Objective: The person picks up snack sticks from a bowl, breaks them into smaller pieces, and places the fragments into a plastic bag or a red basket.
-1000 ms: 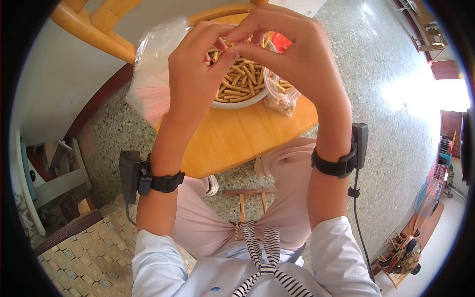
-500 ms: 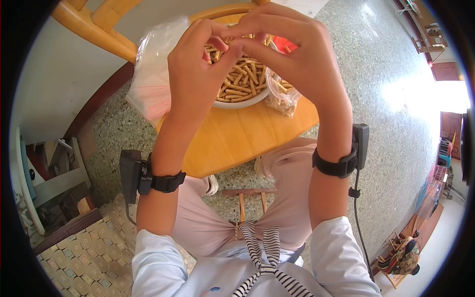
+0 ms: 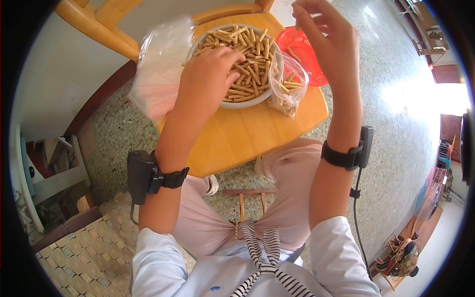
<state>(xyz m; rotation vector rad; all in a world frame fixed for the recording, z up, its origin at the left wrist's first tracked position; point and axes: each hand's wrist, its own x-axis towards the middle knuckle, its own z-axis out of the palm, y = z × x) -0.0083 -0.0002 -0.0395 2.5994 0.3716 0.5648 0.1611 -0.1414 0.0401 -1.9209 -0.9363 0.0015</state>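
Observation:
A white bowl heaped with short tan sticks stands on a wooden chair seat. My left hand reaches over the bowl's left side, thumb and fingers apart, touching the sticks; some fingertips are hidden. Above and right of the bowl, my right hand is raised with thumb and fingertips pinched together. Whatever is in that pinch is too small to name. Below it sits a red plastic basket with a few sticks inside. Between bowl and basket, a clear plastic bag holds more sticks.
Flat clear plastic bags with red lines lie at the seat's left, overhanging its edge. The chair's wooden back frame rises behind. A patterned cushion is at lower left. Speckled floor extends to the right.
My hands were together above the bowl and have parted. The left lowered onto the sticks; the right moved right and up, uncovering the red basket.

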